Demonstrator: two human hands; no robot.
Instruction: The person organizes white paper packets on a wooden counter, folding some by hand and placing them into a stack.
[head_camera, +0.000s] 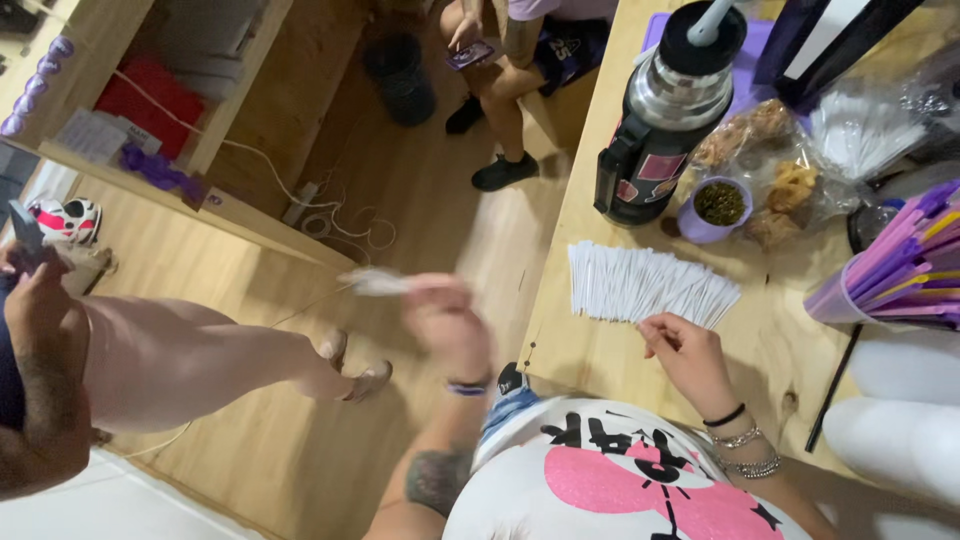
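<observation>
The left hand (450, 325), blurred, pinches a white wrapped straw (378, 282); the right hand (688, 352) grips another from the row of straws (645, 285) on the desk (590, 240).

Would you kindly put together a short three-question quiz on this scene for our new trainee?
1. True or false: the right hand rests at the row of white paper-wrapped straws on the wooden table.
2. What does the left hand hold out over the floor?
A. a purple cup
B. a blurred white item, likely a wrapped straw
C. a phone
3. Fill in: the small purple bowl of dark green material stands beside the black and steel ____.

Key
1. True.
2. B.
3. Flask.
</observation>
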